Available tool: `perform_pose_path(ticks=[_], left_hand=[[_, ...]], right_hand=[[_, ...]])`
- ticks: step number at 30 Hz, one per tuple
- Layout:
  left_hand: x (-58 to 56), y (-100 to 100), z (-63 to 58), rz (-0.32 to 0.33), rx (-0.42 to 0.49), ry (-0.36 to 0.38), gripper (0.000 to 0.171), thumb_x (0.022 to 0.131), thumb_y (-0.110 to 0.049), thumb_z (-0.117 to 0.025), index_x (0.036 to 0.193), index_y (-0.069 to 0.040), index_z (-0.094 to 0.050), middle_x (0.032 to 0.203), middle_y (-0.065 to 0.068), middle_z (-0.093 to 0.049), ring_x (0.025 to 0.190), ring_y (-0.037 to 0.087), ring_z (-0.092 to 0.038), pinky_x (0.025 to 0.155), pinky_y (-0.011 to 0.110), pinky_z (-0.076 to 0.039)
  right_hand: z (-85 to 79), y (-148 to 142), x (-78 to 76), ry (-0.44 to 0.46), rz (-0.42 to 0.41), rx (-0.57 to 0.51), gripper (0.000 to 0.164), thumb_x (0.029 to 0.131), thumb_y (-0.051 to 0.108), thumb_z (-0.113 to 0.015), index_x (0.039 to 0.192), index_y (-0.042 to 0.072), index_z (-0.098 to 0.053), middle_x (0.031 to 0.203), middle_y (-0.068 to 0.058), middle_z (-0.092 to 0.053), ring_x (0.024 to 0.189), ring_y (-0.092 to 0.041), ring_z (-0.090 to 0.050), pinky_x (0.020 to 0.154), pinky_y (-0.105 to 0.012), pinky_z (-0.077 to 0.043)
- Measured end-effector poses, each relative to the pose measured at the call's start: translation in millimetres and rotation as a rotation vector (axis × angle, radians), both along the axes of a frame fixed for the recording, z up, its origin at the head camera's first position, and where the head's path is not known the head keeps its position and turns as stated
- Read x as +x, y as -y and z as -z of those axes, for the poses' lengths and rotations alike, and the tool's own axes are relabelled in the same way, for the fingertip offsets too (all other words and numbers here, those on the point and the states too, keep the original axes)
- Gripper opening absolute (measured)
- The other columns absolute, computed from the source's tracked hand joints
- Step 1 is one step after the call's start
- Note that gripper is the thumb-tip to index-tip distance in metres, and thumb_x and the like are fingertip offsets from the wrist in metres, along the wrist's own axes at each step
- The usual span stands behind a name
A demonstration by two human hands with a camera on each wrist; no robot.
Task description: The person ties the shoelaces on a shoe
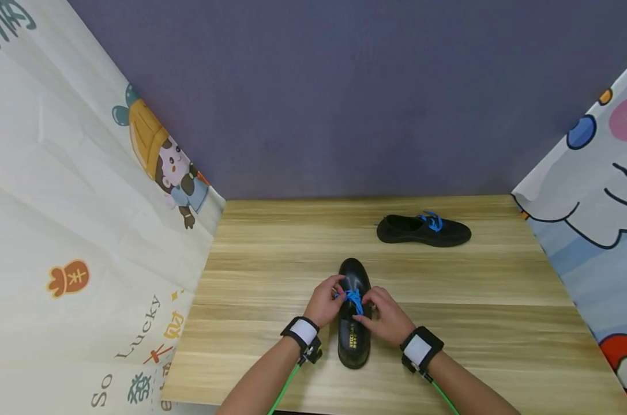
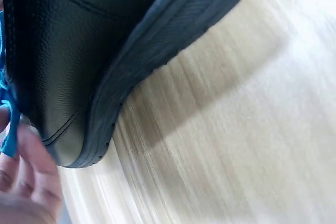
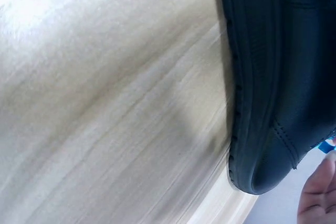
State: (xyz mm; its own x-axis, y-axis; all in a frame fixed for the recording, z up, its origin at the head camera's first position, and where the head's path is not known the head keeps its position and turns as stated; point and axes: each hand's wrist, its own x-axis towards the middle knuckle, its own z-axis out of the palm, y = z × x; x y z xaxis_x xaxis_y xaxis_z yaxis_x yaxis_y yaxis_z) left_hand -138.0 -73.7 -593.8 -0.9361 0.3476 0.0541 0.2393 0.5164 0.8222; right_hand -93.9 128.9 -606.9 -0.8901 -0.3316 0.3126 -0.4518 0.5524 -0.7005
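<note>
A black lace-up shoe [image 1: 353, 357] stands upright on the wooden table, its toe pointing away from me. Its blue shoelace [image 1: 353, 297] is gathered in a bow-like bunch over the tongue. At the shoe's left side, my left hand [image 1: 325, 301] pinches a strand of lace; the left wrist view shows this blue strand [image 2: 10, 129] between thumb and finger. From the other side my right hand [image 1: 388, 317] reaches in with bent fingers, holding the lace near the knot. Only part of that hand [image 3: 319, 192] shows in the right wrist view, with a bit of blue at its fingertips.
A second black shoe [image 1: 450, 233] with a blue lace lies sideways at the back of the wooden table [image 1: 271, 242], its toe to the right. A dark grey-purple panel [image 1: 365, 104] rises behind. Printed sheets [image 1: 59, 173] flank both sides. Green cables run from the wrist straps.
</note>
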Motion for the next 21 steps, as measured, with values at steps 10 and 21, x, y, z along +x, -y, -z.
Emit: perform_pose_path(ticks=[10, 21], left_hand=[[-4.2, 0, -1.1, 0.036, -0.117, -0.134, 0.018, 0.097, -0.002, -0.061, 0.112, -0.005, -0.070, 0.096, 0.004, -0.062, 0.086, 0.015, -0.059, 0.078, 0.028, -0.051], [-23.4, -8, -11.8, 0.397, -0.421, -0.323, 0.040, 0.096, 0.002, -0.059, 0.128, -0.020, -0.070, 0.106, 0.003, -0.047, 0.081, 0.011, -0.055, 0.071, 0.016, -0.046]], right_hand=[[-4.7, 11, -2.7, -0.059, 0.065, 0.025, 0.036, 0.081, 0.021, -0.086, 0.102, 0.010, -0.060, 0.096, 0.001, -0.055, 0.087, -0.012, -0.053, 0.073, -0.029, -0.050], [2.2, 17, -4.9, -0.068, 0.062, -0.052, 0.027, 0.077, 0.001, -0.085, 0.092, 0.008, -0.063, 0.090, 0.003, -0.055, 0.075, -0.007, -0.056, 0.064, -0.021, -0.051]])
